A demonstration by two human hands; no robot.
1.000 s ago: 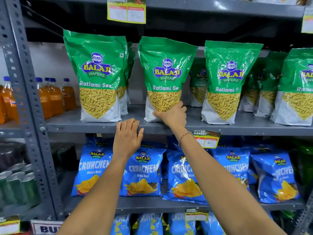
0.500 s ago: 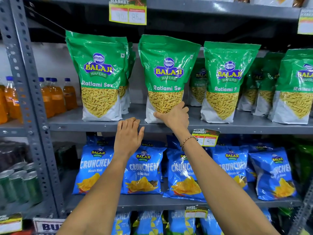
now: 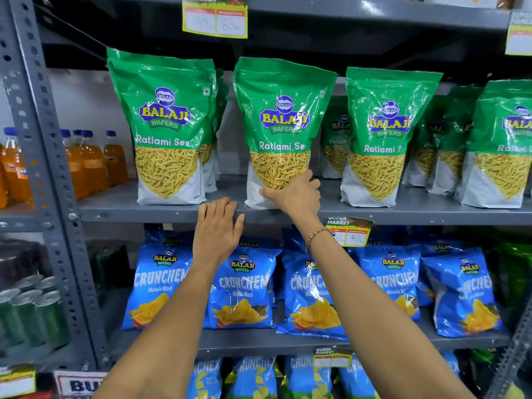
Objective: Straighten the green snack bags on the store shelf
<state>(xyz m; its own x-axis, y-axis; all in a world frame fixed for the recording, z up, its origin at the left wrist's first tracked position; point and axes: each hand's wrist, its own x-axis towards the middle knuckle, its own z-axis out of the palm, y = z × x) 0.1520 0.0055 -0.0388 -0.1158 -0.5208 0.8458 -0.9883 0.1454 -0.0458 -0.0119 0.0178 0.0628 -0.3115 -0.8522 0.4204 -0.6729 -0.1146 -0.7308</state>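
Right hand (image 3: 296, 194) is pinched on the middle green bag (image 3: 280, 131) base, to be squared gently; left hand (image 3: 217, 226) is laid flat, fingers together, on the shelf edge (image 3: 129, 216).

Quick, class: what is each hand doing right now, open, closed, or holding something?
Left hand: open, fingers flat on the shelf edge, holding nothing.
Right hand: closed on the bottom of the middle green snack bag.
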